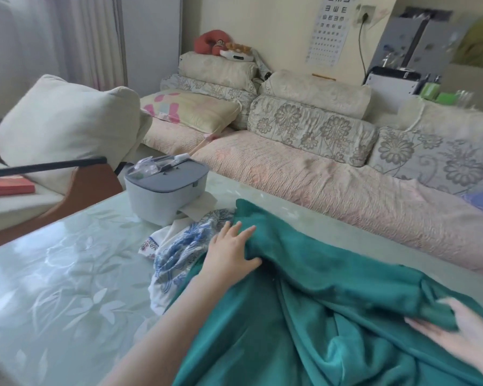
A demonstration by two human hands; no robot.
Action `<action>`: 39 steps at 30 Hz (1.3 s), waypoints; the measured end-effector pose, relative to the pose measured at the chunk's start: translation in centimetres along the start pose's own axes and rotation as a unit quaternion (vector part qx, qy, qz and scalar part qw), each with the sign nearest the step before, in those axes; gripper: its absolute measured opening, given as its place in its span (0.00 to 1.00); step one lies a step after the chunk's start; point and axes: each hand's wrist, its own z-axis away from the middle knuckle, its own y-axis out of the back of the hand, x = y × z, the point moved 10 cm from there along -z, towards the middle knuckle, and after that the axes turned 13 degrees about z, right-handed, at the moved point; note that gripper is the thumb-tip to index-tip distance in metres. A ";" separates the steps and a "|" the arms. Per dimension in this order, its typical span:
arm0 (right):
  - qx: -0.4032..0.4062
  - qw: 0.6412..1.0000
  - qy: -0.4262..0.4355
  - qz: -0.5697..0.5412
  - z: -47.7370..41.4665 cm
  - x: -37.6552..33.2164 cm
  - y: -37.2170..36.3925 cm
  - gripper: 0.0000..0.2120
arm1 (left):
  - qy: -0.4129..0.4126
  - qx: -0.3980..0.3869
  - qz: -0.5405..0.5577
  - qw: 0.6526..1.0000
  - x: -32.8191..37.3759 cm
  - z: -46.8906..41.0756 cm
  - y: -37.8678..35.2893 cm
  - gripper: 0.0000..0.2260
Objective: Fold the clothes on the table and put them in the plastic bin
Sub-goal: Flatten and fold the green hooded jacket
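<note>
The teal garment (332, 288) lies spread and rumpled across the near right part of the bench (67, 274), its far corner reaching toward the sofa (318, 179). The left hand (230, 252) rests on the garment's left edge, fingers (236, 229) straight and spread, thumb out to the side, pressing the cloth down rather than gripping it. The right hand (463, 338) is blurred at the lower right; it appears to hold a bunched fold of the same teal cloth between thumb and fingers.

Just left of the teal garment, and partly under it, a blue-and-white patterned garment (179, 254) sits crumpled and unfolded. Beyond it stands the plastic bin (165, 190), grey lid on, with a clear packet (154, 167) lying on top.

By my reading this is the early part of the first fold: the teal piece is being laid out and smoothed, and no neat fold shows yet. The next move calls for flattening the wrinkles, then bringing the right-hand edge over toward the left while the left hand pins the cloth. The bin's lid will need opening before anything goes in.
</note>
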 end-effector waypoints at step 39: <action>-0.033 0.763 0.298 0.573 -1.5 -3.6 -26.7 0.18 | 0.207 0.224 0.147 0.941 -7.8 3.3 3.3 0.12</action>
